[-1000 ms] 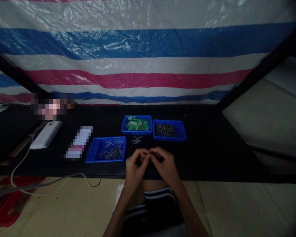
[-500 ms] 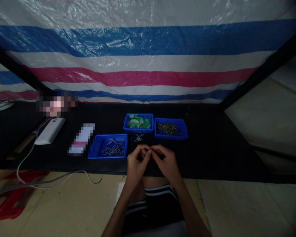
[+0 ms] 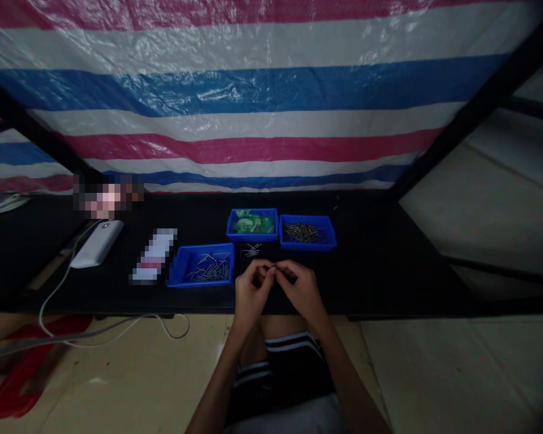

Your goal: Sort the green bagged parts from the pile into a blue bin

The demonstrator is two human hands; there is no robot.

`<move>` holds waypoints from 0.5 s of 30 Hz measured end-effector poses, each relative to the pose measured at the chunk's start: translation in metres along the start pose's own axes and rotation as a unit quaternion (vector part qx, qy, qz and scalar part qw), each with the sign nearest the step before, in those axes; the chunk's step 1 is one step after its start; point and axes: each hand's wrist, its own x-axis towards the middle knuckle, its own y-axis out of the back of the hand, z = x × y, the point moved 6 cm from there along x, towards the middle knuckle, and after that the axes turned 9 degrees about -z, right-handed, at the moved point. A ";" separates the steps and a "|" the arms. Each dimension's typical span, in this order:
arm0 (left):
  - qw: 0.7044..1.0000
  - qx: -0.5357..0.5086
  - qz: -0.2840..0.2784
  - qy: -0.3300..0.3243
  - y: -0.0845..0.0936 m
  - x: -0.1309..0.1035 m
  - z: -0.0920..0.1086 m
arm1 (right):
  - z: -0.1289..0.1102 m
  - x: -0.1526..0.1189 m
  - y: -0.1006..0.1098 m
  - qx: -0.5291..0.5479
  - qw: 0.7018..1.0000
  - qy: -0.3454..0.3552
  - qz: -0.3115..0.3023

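A black table (image 3: 380,265) spans the view, and three blue trays stand on it: a tray of silvery pins (image 3: 180,263) beside the left hand, and beyond both hands a tray of green packets (image 3: 253,237) next to a tray of darker pins (image 3: 308,246). The left hand (image 3: 251,295) and right hand (image 3: 301,294) come up over the near edge and slant toward each other, thumbs and forefingers pinched narrow, tips meeting. Just past the left hand's knuckles, nearer to it than to the right, lie a few loose pins (image 3: 252,249). Smallest is the small piece (image 3: 274,264) held where the fingertips meet, about equally near both hands; in this dim light its long axis cannot be told.
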 end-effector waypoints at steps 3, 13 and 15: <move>1.000 0.001 0.002 -0.008 0.000 0.000 0.001 | -0.002 0.000 0.000 0.001 1.000 0.008 -0.003; 0.999 0.019 -0.001 -0.030 0.001 0.000 0.000 | -0.001 0.001 0.000 0.026 0.999 0.018 0.009; 0.999 0.021 0.001 -0.031 0.002 0.000 0.000 | -0.001 0.001 0.000 0.025 0.999 0.017 0.012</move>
